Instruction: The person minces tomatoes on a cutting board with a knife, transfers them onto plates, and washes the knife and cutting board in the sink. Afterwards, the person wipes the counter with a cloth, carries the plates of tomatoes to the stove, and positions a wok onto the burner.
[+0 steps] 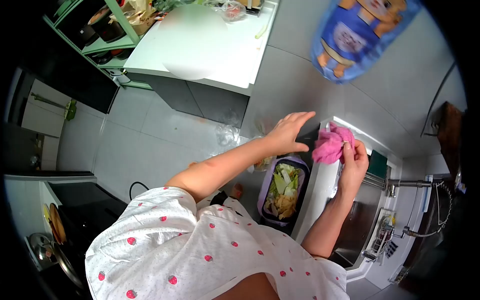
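Observation:
My right hand (353,162) pinches a crumpled pink cloth (330,145) at its edge, above the white counter rim at the sink's far end. My left hand (291,133) is stretched out in the air to the left of the cloth, thumb apart from the fingers, with nothing in it. Below the two hands a dark bin with a pale purple liner (263,192) stands on the floor against the sink counter. Leafy vegetable scraps and peelings (284,190) fill it.
The sink (356,222) with a coiled-hose faucet (412,183) lies at the right. A white-topped counter (142,55) stands ahead, next to green shelves (114,44) with pots. Clear plastic bags (227,135) lie on the floor. A blue cartoon-printed object (345,42) is at the top right.

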{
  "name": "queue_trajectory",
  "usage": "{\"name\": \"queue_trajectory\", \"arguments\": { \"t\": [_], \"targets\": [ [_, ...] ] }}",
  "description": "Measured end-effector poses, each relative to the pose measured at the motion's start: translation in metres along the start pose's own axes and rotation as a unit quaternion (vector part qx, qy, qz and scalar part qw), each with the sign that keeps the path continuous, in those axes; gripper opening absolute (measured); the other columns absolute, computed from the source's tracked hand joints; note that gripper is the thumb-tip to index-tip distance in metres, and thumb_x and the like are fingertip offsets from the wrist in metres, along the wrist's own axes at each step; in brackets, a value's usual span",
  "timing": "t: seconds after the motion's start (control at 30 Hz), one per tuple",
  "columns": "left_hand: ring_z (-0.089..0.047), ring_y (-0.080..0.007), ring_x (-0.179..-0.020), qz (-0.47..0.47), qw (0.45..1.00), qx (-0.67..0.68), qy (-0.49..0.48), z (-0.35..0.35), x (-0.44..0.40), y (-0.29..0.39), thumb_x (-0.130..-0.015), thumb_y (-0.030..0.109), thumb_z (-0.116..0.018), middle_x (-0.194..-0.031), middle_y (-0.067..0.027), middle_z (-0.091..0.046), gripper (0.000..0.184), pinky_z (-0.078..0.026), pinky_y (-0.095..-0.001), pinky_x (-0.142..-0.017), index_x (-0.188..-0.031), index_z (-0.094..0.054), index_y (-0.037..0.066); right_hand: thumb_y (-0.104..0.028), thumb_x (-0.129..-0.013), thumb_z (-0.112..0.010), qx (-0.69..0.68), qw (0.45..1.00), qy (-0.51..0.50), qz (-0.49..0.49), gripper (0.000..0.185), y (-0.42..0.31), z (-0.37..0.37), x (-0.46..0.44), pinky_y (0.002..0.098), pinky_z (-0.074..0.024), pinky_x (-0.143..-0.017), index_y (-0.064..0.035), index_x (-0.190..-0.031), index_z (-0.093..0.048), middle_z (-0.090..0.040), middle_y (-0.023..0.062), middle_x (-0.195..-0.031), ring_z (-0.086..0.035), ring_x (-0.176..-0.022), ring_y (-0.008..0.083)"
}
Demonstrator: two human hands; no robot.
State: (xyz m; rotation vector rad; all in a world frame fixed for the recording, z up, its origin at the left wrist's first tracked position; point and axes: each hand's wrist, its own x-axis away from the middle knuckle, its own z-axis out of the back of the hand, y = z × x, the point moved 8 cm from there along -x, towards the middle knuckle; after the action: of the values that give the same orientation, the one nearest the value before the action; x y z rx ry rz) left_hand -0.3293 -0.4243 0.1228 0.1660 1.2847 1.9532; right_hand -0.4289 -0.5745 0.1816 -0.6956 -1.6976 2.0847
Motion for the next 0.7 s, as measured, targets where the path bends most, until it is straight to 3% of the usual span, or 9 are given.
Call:
{"name": "queue_trajectory", "arguments": {
  "t": [0.1, 0.13, 0.23, 0.3, 0.33, 0.43, 0.5, 0.6, 0.7],
  "targets": [
    [-0.039, -0.0301, -0.118, -0.023, 0.996, 0.079, -0.029, 0.027, 0.019, -0.018, -0.065, 0.016, -0.07, -0.128, -0.0199, -0.039, 0.07, -0.033, -0.0361, -0.099, -0.128, -0.04, 0.007, -0.004, -0.084, -0.054, -0.166, 0.985, -0.046, 0.026, 0.011, -0.025, -0.068, 0.016, 0.0197, -0.0423, -0.071, 0.0003, -0.094, -0.056, -0.059, 0.0033, -0.086, -0.053, -0.076, 0.0073],
    [-0.048, -0.0241, -0.109, -0.057, 0.995, 0.075, -0.031, 0.031, 0.029, -0.041, -0.069, 0.012, -0.066, -0.119, -0.0165, -0.048, 0.058, -0.039, -0.0329, -0.093, -0.123, -0.045, 0.004, -0.003, -0.084, -0.054, -0.199, 0.978, -0.054, 0.015, 0.012, -0.027, -0.09, 0.018, 0.0208, -0.043, -0.073, 0.0004, -0.095, -0.056, -0.059, 0.0039, -0.088, -0.054, -0.078, 0.008],
    [-0.053, -0.0164, -0.097, 0.226, 0.906, 0.355, -0.047, 0.087, 0.066, -0.084, -0.073, 0.005, -0.057, -0.107, -0.0095, -0.056, 0.043, -0.043, -0.028, -0.084, -0.115, -0.049, 0.001, -0.004, -0.086, -0.052, -0.269, 0.962, -0.049, -0.001, 0.018, -0.017, -0.151, 0.016, 0.0238, -0.0435, -0.078, 0.002, -0.103, -0.054, -0.06, 0.006, -0.094, -0.055, -0.084, 0.0109],
    [-0.053, -0.0128, -0.092, 0.231, 0.891, 0.381, 0.085, 0.141, 0.085, -0.115, -0.074, 0.0, -0.05, -0.103, -0.0064, -0.056, 0.039, -0.043, -0.0254, -0.081, -0.112, -0.049, 0.0, -0.014, -0.088, -0.052, -0.121, 0.99, -0.042, -0.059, 0.033, 0.008, -0.202, 0.017, 0.027, -0.0413, -0.084, 0.0016, -0.117, -0.047, -0.055, 0.009, -0.108, -0.052, -0.096, 0.0134],
    [-0.053, -0.011, -0.09, 0.231, 0.875, 0.396, 0.156, 0.166, 0.092, -0.129, -0.074, -0.002, -0.047, -0.101, -0.0049, -0.056, 0.037, -0.044, -0.0241, -0.079, -0.111, -0.05, 0.0, -0.019, -0.089, -0.052, -0.149, 0.982, -0.06, -0.101, 0.041, 0.027, -0.234, 0.025, 0.0284, -0.0396, -0.087, 0.0002, -0.124, -0.041, -0.051, 0.0097, -0.114, -0.049, -0.101, 0.0141],
    [-0.053, -0.0127, -0.089, 0.228, 0.903, 0.316, 0.182, 0.228, 0.104, -0.136, -0.072, -0.005, -0.043, -0.098, -0.0062, -0.056, 0.04, -0.043, -0.0245, -0.079, -0.112, -0.049, -0.001, -0.031, -0.089, -0.05, -0.2, 0.932, -0.128, -0.274, 0.059, 0.042, -0.338, 0.066, 0.031, -0.037, -0.09, -0.0043, -0.136, -0.027, -0.042, 0.0113, -0.125, -0.043, -0.111, 0.0144],
    [-0.052, -0.0133, -0.093, 0.242, 0.906, 0.324, 0.122, 0.251, 0.109, -0.135, -0.074, -0.003, -0.045, -0.105, -0.0065, -0.054, 0.043, -0.043, -0.0257, -0.08, -0.117, -0.046, -0.001, -0.023, -0.09, -0.05, -0.295, 0.891, -0.151, -0.31, 0.051, 0.03, -0.398, 0.079, 0.0287, -0.0404, -0.084, -0.0043, -0.133, -0.032, -0.047, 0.01, -0.121, -0.048, -0.104, 0.014],
    [-0.049, -0.014, -0.102, 0.247, 0.881, 0.401, 0.041, 0.269, 0.111, -0.155, -0.076, -0.002, -0.047, -0.114, -0.0081, -0.05, 0.049, -0.041, -0.0259, -0.084, -0.124, -0.042, 0.0, -0.014, -0.089, -0.048, -0.341, 0.896, -0.15, -0.243, 0.04, 0.024, -0.431, 0.063, 0.0255, -0.0433, -0.078, -0.0019, -0.126, -0.04, -0.053, 0.0088, -0.112, -0.053, -0.094, 0.0129],
    [-0.046, -0.0148, -0.111, 0.22, 0.901, 0.373, 0.014, 0.292, 0.108, -0.164, -0.076, -0.002, -0.046, -0.123, -0.01, -0.046, 0.054, -0.038, -0.0256, -0.09, -0.129, -0.038, 0.002, -0.003, -0.086, -0.047, -0.27, 0.923, -0.125, -0.245, 0.031, 0.023, -0.434, 0.043, 0.0245, -0.0451, -0.076, 0.0013, -0.117, -0.048, -0.058, 0.0075, -0.103, -0.056, -0.087, 0.0132]
  ]
}}
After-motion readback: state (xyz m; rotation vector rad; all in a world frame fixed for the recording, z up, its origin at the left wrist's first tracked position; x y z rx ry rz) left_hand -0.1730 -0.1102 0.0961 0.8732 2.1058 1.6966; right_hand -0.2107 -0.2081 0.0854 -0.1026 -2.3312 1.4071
